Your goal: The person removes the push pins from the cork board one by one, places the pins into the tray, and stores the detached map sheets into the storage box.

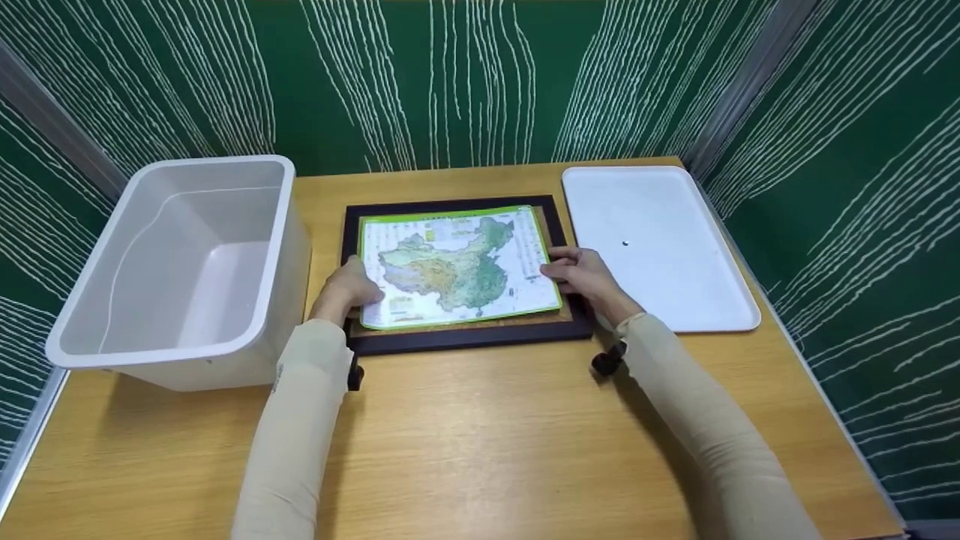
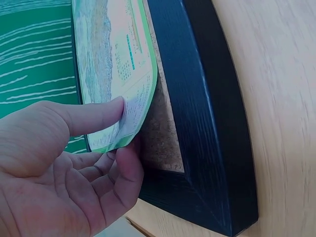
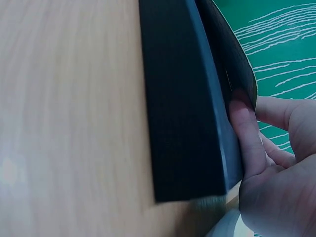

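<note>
A map sheet (image 1: 450, 270) with a green border and a coloured relief map lies over a dark-framed cork board (image 1: 472, 343) in the middle of the table. My left hand (image 1: 346, 289) pinches the sheet's left edge. In the left wrist view, the thumb of the left hand (image 2: 79, 173) presses on top with curled fingers beneath, and the sheet's corner is raised off the cork (image 2: 160, 138). At the right edge, my right hand (image 1: 591, 283) pinches the sheet between thumb and fingers. In the right wrist view, the right hand (image 3: 276, 173) is beside the dark frame (image 3: 182, 108).
A deep white plastic bin (image 1: 262, 322) stands on the left of the wooden table (image 1: 480, 435). On the right lies a shallow white tray (image 1: 675, 255) bearing a small dark mark. Green panels (image 1: 480, 82) with white wavy lines enclose the back and sides.
</note>
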Action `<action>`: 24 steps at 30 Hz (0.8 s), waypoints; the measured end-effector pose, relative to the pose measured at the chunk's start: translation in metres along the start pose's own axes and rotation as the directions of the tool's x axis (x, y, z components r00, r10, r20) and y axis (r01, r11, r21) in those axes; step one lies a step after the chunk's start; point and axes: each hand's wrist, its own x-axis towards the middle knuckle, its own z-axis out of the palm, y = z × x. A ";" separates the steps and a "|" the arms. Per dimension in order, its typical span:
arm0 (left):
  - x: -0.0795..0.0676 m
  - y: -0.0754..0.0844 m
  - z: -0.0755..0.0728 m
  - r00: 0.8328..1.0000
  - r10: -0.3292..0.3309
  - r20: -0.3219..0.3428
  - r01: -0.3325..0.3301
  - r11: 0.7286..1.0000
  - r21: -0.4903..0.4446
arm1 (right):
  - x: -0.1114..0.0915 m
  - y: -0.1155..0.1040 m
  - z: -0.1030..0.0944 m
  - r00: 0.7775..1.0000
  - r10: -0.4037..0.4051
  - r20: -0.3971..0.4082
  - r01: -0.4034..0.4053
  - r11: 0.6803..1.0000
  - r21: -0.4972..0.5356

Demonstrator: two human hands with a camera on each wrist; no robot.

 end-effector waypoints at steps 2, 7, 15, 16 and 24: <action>0.000 0.002 0.000 1.000 -0.001 0.007 0.001 0.999 0.037 | 0.000 -0.001 0.000 1.000 0.001 -0.001 -0.001 1.000 0.001; 0.000 0.006 0.000 0.998 -0.016 0.054 0.007 0.989 0.150 | -0.001 -0.002 0.000 1.000 -0.003 0.011 0.003 1.000 -0.011; 0.001 0.005 0.005 0.998 -0.012 0.062 0.001 0.985 0.175 | -0.004 0.001 -0.004 1.000 0.004 0.028 -0.003 1.000 -0.021; 0.001 0.005 0.006 0.998 -0.014 0.063 0.003 0.986 0.169 | -0.004 0.001 -0.005 1.000 0.008 0.029 -0.007 1.000 -0.020; 0.000 0.005 0.002 0.997 -0.019 0.070 0.011 0.992 0.124 | -0.003 -0.001 -0.001 1.000 -0.006 0.018 0.007 1.000 -0.011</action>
